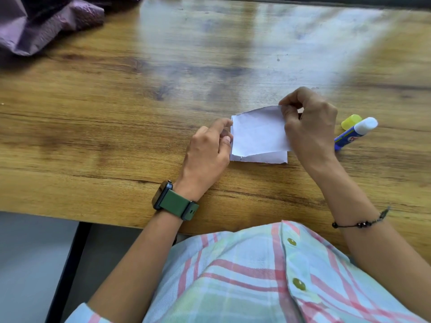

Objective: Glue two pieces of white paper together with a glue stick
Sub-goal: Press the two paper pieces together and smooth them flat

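Head view: upper white paper sheet (257, 131) pinched at both ends by left hand (207, 152) and right hand (310, 127), over lower white sheet (265, 157) on wooden tabletop (116, 113), centre-right. Uncapped blue glue stick (354, 132) and yellow cap (351, 121) lying right.

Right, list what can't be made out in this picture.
Head view only:
- Glue between the upper paper and lower paper: covered by the upper sheet.
- Right hand fingertips: curled behind the paper's corner.
- Glue stick label: too small and blurred.
- Purple cloth: cut off by the frame edge.
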